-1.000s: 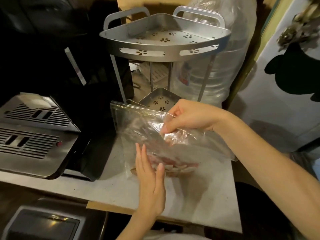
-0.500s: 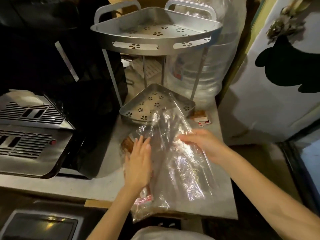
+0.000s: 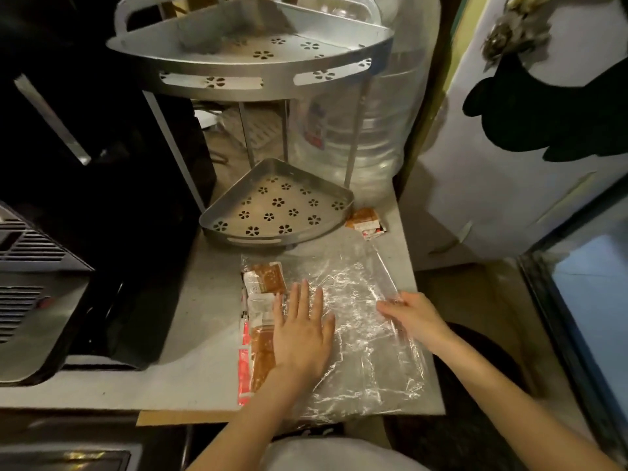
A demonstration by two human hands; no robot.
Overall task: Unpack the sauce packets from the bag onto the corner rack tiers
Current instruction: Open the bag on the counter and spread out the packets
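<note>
On the counter below the rack, bag (image 3: 356, 321) flat, sauce packets (image 3: 261, 317) bunched at its left edge
Left hand (image 3: 302, 331) spread flat on the film, right hand (image 3: 413, 317) pinching its edge; slippery plastic could slide, spilling packets off the counter instead of reaching the lower tier (image 3: 217, 217)

A second ago you held the clear bag (image 3: 353, 321) up off the counter (image 3: 190, 375); it now lies flat. Your left hand (image 3: 300, 334) has gone from its near edge to pressing flat on top, sauce packets (image 3: 263, 300) just left of your fingers. Your right hand (image 3: 413, 319) dropped to its right edge.
</note>
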